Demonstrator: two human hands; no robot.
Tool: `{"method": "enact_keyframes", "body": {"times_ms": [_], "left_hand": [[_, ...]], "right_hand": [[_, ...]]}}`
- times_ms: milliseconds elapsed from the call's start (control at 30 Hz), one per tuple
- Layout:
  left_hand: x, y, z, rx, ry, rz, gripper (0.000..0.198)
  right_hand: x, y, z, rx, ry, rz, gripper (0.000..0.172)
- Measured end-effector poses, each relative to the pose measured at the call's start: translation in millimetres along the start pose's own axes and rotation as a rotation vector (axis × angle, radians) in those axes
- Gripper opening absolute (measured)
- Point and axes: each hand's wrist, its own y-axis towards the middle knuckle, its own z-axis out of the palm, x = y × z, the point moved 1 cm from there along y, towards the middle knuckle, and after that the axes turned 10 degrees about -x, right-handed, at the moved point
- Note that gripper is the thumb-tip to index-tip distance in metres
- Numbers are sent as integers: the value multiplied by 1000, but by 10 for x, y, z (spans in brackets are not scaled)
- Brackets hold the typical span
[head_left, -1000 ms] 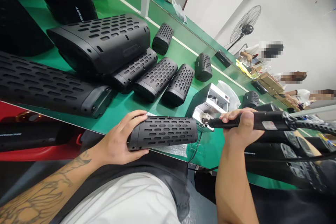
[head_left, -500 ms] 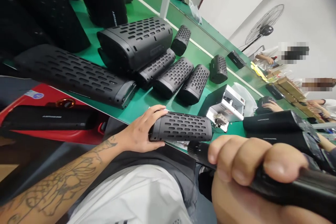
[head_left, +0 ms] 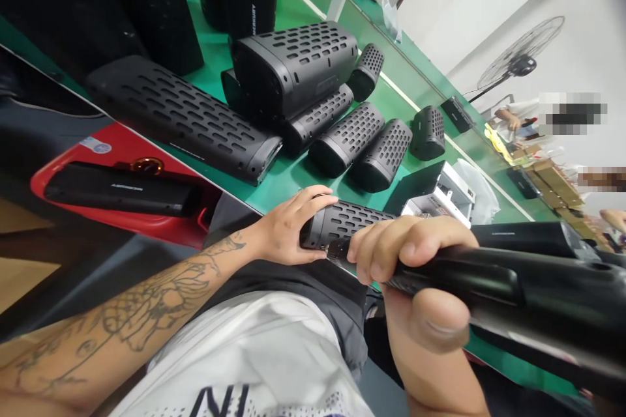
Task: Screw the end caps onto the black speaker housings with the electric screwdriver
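Head view: at the lower centre of the frame, a worker's left hand [head_left: 288,228] clamps the left end of a perforated black speaker shell [head_left: 349,221], which lies on its side at the near edge of the green tabletop [head_left: 303,176]. The right hand [head_left: 415,280], fist closed, grips a black electric screwdriver [head_left: 513,287] that fills the lower right. A second ago the tool's tip sat at the shell's right end, beside the white parts box [head_left: 440,192]. It has since swung across in front of the shell, and the tip now rests at the left end, just beside the left hand's fingers [head_left: 313,202]. By the look of it, the work has shifted from one end of the shell to the other. The shell itself has stayed put under the same grip. Behind it, more speaker shells [head_left: 347,137] lie in a row across mid-frame. A red tray [head_left: 122,221] sits at left below the tabletop, and a standing fan [head_left: 521,62] stands at upper right.
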Motion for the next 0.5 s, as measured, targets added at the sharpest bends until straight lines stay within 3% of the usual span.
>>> {"method": "enact_keyframes", "body": {"times_ms": [267, 500], "left_hand": [[-19, 23, -1, 3, 13, -12, 110], [2, 15, 7, 41, 29, -59, 114]], "right_hand": [[-218, 100, 104, 76, 56, -7, 18], [-263, 101, 2, 144, 90, 145, 18]]}}
